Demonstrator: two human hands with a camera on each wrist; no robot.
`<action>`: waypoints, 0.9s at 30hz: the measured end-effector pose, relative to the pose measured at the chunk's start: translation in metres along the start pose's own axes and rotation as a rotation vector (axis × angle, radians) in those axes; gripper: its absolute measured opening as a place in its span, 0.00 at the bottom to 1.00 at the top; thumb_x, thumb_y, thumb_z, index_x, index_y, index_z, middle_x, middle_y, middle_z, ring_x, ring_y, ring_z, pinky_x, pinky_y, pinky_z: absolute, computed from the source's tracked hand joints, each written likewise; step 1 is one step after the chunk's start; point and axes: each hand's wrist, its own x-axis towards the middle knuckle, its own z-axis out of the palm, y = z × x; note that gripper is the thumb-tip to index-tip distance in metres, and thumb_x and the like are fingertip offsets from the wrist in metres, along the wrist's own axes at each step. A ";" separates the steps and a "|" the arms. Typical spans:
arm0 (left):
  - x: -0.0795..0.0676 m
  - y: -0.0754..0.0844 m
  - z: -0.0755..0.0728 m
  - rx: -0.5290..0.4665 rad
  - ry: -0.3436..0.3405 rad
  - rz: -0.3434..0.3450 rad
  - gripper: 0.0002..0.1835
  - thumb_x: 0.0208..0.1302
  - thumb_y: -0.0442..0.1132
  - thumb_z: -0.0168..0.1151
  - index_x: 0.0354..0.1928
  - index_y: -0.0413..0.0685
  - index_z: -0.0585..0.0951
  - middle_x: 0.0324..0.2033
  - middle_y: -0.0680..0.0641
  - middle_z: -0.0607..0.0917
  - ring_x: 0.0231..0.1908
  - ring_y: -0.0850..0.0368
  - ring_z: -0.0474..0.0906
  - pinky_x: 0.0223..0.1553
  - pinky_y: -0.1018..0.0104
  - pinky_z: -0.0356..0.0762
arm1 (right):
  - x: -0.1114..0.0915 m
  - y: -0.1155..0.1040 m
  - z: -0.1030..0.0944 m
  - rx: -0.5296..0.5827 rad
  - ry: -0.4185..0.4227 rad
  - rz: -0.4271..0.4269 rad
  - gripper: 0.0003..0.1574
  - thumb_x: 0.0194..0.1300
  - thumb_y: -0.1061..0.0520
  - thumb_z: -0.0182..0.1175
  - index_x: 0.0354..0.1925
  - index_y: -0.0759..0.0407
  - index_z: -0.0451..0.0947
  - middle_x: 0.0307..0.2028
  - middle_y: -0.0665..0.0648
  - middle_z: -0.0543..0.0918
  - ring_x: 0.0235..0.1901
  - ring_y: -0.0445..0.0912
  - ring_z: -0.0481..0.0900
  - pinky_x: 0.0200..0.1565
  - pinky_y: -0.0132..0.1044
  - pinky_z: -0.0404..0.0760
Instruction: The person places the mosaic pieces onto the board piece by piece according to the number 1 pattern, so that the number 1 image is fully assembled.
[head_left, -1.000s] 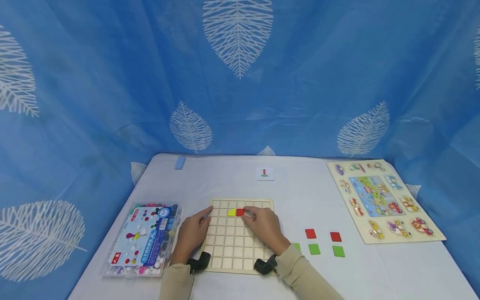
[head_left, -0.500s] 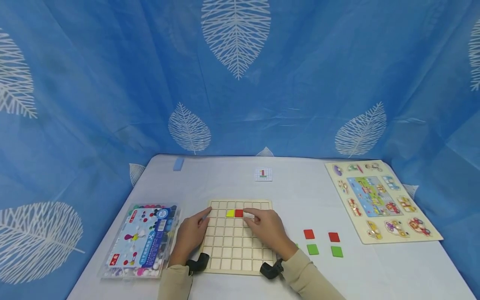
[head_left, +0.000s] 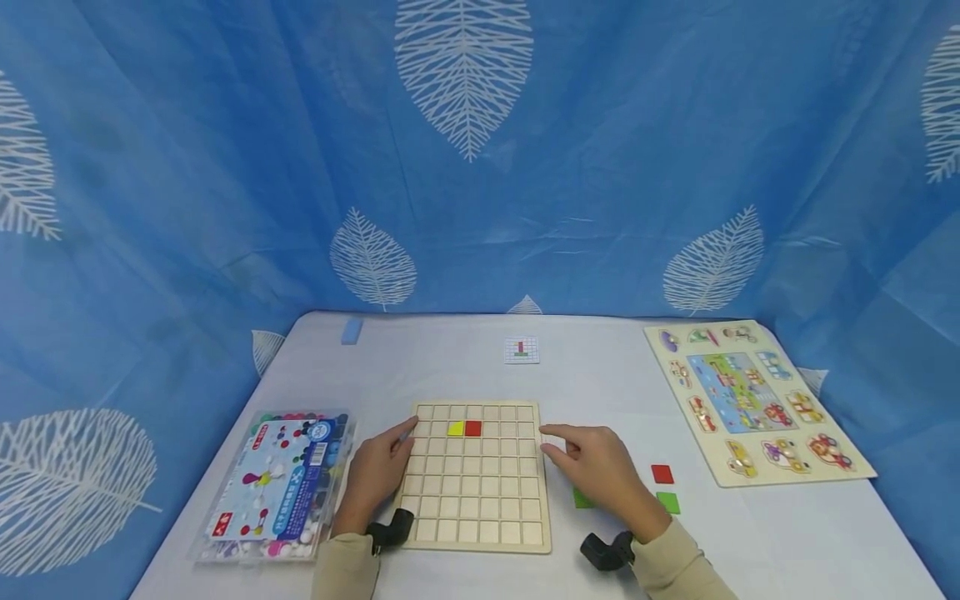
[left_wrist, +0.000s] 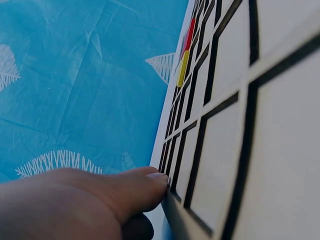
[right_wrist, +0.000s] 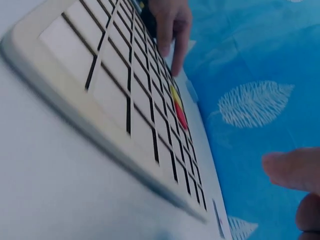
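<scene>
Blue leaf-print curtain, white table

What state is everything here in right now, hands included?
Board: flat, partly filled
Yellow piece: set in the board
Red tile: set beside it
Left hand: touching the board's left edge
Right hand: holding nothing
Loose tiles: flat, off the board
Box: shut
Card: printed side up
Puzzle: lying flat

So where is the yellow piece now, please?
In the head view, the yellow piece sits near the far edge of the grid board, immediately left of a red tile.
</scene>
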 end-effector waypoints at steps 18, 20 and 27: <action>0.003 0.000 -0.001 0.014 -0.008 -0.011 0.21 0.76 0.42 0.60 0.69 0.55 0.79 0.12 0.54 0.65 0.13 0.60 0.54 0.19 0.64 0.56 | -0.044 0.061 -0.035 -0.064 -0.064 0.246 0.18 0.62 0.47 0.74 0.50 0.49 0.90 0.11 0.41 0.62 0.14 0.36 0.55 0.21 0.33 0.60; 0.003 0.000 -0.001 0.013 -0.010 -0.008 0.22 0.76 0.42 0.60 0.69 0.55 0.79 0.12 0.54 0.65 0.13 0.60 0.54 0.19 0.64 0.56 | -0.046 0.065 -0.036 -0.065 -0.076 0.279 0.19 0.62 0.46 0.74 0.50 0.49 0.90 0.11 0.42 0.63 0.14 0.37 0.55 0.22 0.33 0.59; 0.001 0.000 -0.001 0.019 -0.016 -0.017 0.22 0.76 0.42 0.59 0.69 0.57 0.78 0.12 0.54 0.66 0.13 0.59 0.54 0.19 0.64 0.57 | -0.056 0.073 -0.036 -0.063 -0.145 0.325 0.22 0.63 0.45 0.73 0.53 0.52 0.89 0.13 0.43 0.64 0.15 0.38 0.57 0.22 0.33 0.58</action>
